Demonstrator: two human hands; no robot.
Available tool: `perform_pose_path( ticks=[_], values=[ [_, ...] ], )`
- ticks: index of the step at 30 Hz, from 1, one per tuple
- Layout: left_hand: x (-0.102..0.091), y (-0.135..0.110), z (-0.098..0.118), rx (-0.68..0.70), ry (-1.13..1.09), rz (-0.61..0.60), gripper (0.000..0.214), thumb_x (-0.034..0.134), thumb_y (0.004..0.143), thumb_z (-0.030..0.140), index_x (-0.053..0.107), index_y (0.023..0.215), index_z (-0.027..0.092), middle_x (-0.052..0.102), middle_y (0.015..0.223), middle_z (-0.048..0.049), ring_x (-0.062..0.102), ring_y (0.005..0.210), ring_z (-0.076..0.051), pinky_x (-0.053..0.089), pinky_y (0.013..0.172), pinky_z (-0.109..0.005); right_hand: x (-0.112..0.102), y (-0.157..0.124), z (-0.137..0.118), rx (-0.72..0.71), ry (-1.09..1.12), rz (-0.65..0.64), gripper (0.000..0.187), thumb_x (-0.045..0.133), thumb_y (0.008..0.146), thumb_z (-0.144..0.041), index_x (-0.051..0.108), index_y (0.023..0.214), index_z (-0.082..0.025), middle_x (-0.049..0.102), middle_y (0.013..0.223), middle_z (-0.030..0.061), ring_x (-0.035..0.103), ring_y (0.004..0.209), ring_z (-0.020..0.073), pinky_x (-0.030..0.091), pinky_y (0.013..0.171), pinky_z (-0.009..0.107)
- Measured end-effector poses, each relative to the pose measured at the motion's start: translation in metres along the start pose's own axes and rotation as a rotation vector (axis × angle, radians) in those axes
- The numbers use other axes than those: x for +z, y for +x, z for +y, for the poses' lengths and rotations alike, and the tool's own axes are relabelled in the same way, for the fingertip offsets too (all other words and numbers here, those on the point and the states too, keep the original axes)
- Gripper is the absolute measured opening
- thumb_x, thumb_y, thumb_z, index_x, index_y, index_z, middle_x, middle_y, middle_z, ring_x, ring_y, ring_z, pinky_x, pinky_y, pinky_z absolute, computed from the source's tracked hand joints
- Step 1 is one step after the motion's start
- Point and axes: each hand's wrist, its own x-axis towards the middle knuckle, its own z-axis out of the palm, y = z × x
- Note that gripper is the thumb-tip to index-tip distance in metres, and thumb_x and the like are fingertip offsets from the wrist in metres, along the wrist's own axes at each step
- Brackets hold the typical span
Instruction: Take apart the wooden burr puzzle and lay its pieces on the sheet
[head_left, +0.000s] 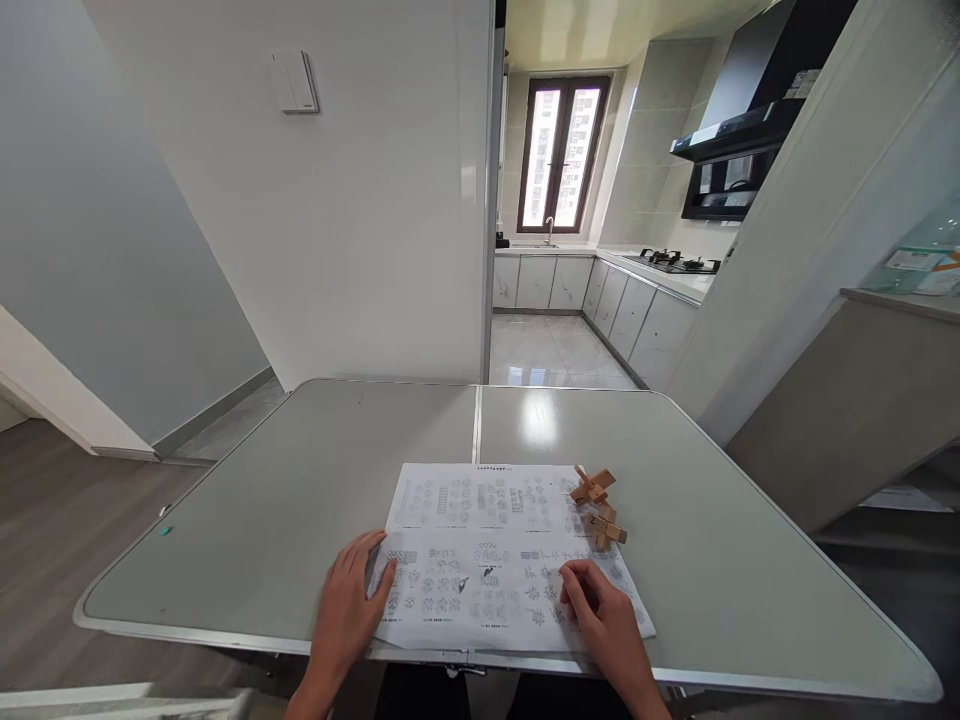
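Note:
A white instruction sheet (442,625) with small printed diagrams lies flat on the table, a fold line running across it. Along its left edge rests my left hand (349,590), fingers stretched and thumb apart, touching the paper. My right hand (600,612) is over the lower right part of the sheet, fingers curled in and the tips close together; whether anything is pinched in them is hidden. Beyond that hand, at the sheet's right edge, sit two wooden interlocking puzzles (592,487) made of crossed sticks, the nearer wooden puzzle (606,528) close beside the other.
The grey folding table (742,560) has a metal rim and a centre seam. A small green piece (166,531) lies near its left edge. A white wall (375,250) stands behind; a kitchen doorway opens at back right. A shelf (885,350) with a clear bottle stands right.

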Motion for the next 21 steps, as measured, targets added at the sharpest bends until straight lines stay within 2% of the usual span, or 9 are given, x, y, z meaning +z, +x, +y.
perform_pose_path(
  ticks=[6,21],
  values=[
    [-0.0031,0.0008,0.0057,-0.004,0.001,0.016,0.042,0.051,0.098,0.051,0.061,0.128,0.025,0.069,0.13,-0.0086,0.064,0.122,-0.032,0.054,0.104,-0.052,-0.0008,-0.0003,0.0021,0.015,0.001,-0.021,0.044,0.052,0.096,-0.063,0.064,0.086,-0.022,0.065,0.063,0.0001,0.062,0.055,0.0188,0.05,0.059,0.027],
    [0.0001,-0.001,0.0034,-0.011,0.011,0.008,0.044,0.051,0.098,0.051,0.061,0.129,0.022,0.069,0.131,-0.0105,0.063,0.124,-0.032,0.053,0.106,-0.052,-0.0012,-0.0011,0.0044,0.045,0.009,-0.049,0.046,0.05,0.095,-0.066,0.064,0.088,-0.023,0.066,0.065,0.0001,0.062,0.056,0.019,0.05,0.06,0.028]
  ],
)
